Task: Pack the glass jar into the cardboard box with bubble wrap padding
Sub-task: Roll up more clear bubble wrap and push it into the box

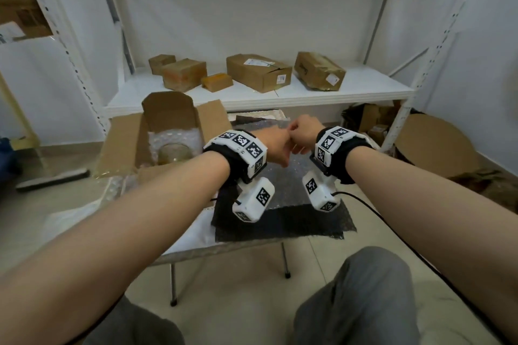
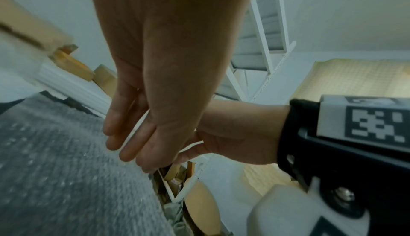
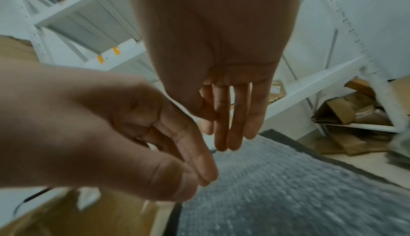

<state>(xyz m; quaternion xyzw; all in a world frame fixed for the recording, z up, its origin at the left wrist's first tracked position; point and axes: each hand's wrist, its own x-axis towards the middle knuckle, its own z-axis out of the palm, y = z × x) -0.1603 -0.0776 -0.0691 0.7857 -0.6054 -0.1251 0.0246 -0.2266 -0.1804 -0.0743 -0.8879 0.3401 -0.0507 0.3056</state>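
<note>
An open cardboard box (image 1: 168, 110) stands at the left of the small table, lined with bubble wrap (image 1: 179, 135). The glass jar (image 1: 175, 152) sits inside it. To its right a bubble wrap sheet (image 1: 291, 176) (image 2: 55, 178) (image 3: 277, 187) lies flat on a dark mat. Above the sheet's far part my left hand (image 1: 276, 148) (image 2: 133, 148) and right hand (image 1: 304, 131) (image 3: 230, 131) hang close together and touch near the thumbs. Both have straight, relaxed fingers pointing down. I see nothing held in either hand.
A white shelf (image 1: 252, 101) just behind the table carries several closed cardboard boxes (image 1: 258, 73). More cardboard (image 1: 372, 123) lies under it on the floor at the right. A black cable (image 1: 378, 216) trails from my right wrist. My knees (image 1: 364, 288) are below the table's front edge.
</note>
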